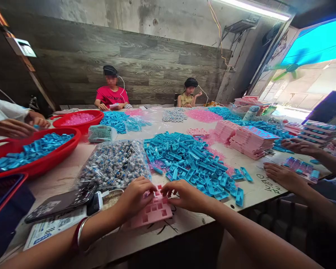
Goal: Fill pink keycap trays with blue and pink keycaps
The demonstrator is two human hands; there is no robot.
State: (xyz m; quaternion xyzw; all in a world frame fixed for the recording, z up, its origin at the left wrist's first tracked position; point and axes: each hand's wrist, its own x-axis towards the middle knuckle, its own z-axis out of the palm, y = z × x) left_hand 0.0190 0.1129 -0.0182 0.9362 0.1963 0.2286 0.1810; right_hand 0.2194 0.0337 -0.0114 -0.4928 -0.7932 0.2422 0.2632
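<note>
A pink plastic frame (154,213) with rows of square openings lies tilted at the table's near edge, in front of me. At its left side, my left hand (138,196) has its fingers bent in and pinched over the far part. My right hand (186,195) comes from the right, its curled fingertips at the frame's upper right. Anything small between the fingers of either hand is hidden. Just beyond the hands spreads a heap of blue plastic trough-shaped pieces (190,160). A clear bag (114,160) of small grey-white parts with blue bits stands to the left.
Red basins (75,135) hold blue and pink pieces at left. A phone (61,201) lies by a dark basket (9,209). Stacked pink frames (250,142) stand at right. A co-worker's hands (285,175) work at right, another's (19,125) at left; two people (112,93) sit opposite.
</note>
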